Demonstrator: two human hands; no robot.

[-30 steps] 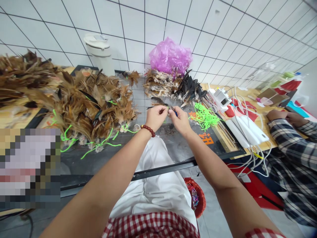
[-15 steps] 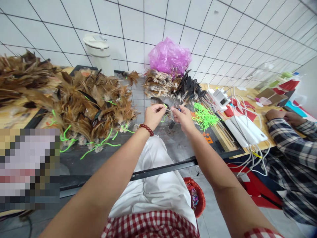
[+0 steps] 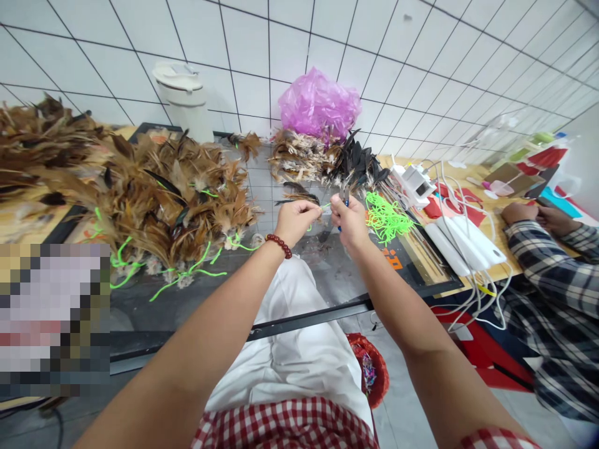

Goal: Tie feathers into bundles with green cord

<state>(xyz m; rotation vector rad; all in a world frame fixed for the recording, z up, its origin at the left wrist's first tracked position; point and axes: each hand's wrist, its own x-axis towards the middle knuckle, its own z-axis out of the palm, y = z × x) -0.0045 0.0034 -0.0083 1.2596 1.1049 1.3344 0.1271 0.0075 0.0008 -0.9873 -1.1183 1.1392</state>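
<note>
Above the dark tabletop (image 3: pixel 341 274), our left hand (image 3: pixel 296 223) pinches green string (image 3: pixel 326 205) reaching toward our right hand (image 3: pixel 352 224), clenched on a blue-handled tool (image 3: pixel 345 196), and we judge the string light, limp, best held near its end.

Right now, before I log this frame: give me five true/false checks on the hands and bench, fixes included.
1. A beaded bracelet is on the left wrist, below the left hand. True.
2. The right hand is empty. False: it holds a blue-handled tool.
3. The hands touch each other. False: they are apart, with a green strand showing between them.
4. The pile of green string lies to the right of the right hand. True.
5. The purple bag is on the floor. False: it is at the back of the bench, by the tiled wall.
</note>
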